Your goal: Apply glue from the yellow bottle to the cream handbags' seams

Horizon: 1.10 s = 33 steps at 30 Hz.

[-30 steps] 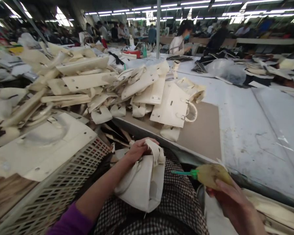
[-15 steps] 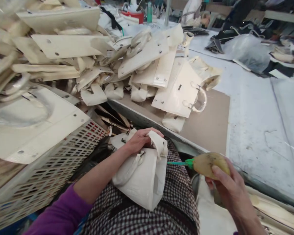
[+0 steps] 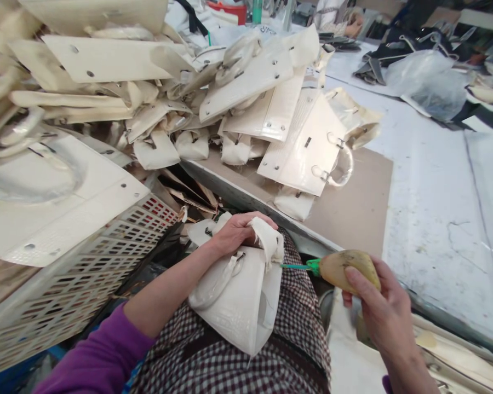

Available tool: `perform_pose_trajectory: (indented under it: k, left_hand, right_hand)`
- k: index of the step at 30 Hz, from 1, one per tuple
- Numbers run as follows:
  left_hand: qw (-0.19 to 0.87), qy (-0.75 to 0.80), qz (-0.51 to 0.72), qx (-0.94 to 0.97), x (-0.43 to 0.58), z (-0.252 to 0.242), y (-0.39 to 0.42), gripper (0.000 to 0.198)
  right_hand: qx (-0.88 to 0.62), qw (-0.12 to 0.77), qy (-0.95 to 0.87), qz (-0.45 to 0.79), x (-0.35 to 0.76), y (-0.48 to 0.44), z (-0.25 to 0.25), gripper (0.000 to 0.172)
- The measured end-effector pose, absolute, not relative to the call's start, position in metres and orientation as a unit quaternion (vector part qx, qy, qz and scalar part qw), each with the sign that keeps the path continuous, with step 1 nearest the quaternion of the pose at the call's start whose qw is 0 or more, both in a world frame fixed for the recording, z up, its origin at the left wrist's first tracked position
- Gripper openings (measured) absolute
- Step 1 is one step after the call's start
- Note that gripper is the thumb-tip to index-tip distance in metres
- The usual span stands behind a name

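My left hand (image 3: 239, 232) is closed on the top edge of a cream handbag (image 3: 232, 301) resting on my lap, its fingers partly hidden by a frayed strip of material. The handbag is tilted, with its side toward me, and a plastic-wrapped handle hangs over its front. In my right hand (image 3: 378, 287) is a soft yellowish squeeze bottle (image 3: 345, 270) with a green collar and a thin teal nozzle. The nozzle points left, its tip right by the handbag's right edge; whether they touch I cannot tell.
A heap of cream bag pieces (image 3: 234, 82) covers the table's left and middle, partly on a brown board (image 3: 353, 202). A white plastic basket (image 3: 107, 273) stands at my left. Clear plastic (image 3: 427, 85) and dark pieces lie far right. Another person's hand (image 3: 354, 24) shows at the back.
The squeeze bottle and my right hand have shifted slightly left and up, closer to the handbag. My left hand keeps its hold. The whole view has shifted a little.
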<state>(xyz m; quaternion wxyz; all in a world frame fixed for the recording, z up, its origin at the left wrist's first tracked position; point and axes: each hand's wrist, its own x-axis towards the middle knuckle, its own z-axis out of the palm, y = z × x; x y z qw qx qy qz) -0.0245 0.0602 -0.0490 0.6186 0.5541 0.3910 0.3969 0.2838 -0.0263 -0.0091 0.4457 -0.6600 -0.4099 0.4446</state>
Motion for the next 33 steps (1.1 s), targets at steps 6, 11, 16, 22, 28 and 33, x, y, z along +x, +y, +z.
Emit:
perform_pose_trajectory:
  k: [6,11,16,22,28,33]
  left_hand:
    - [0.625,0.391,0.395,0.548,-0.023,-0.047,0.061,0.023]
    - [0.63,0.386,0.399,0.543,-0.021,-0.048,0.06,0.023]
    - [0.623,0.405,0.395,0.541,-0.022,-0.05,0.061,0.026]
    - [0.617,0.404,0.398,0.546,-0.022,-0.055,0.064,0.023]
    - [0.621,0.397,0.403,0.542,-0.018,-0.052,0.063,0.021]
    - [0.629,0.387,0.389,0.55,-0.015,-0.054,0.062,0.022]
  right_hand:
    - [-0.669,0.459,-0.397,0.429,0.28,-0.022,-0.011,0.055]
    - [-0.689,0.462,-0.386,0.402,0.274,-0.016,-0.009,0.059]
    - [-0.671,0.493,-0.394,0.389,0.275,-0.016,-0.015,0.057]
    - [-0.655,0.504,-0.401,0.395,0.284,-0.019,-0.022,0.061]
    - [-0.66,0.51,-0.401,0.378,0.28,-0.018,-0.024,0.06]
    - [-0.63,0.492,-0.413,0.436,0.288,-0.02,-0.024,0.051]
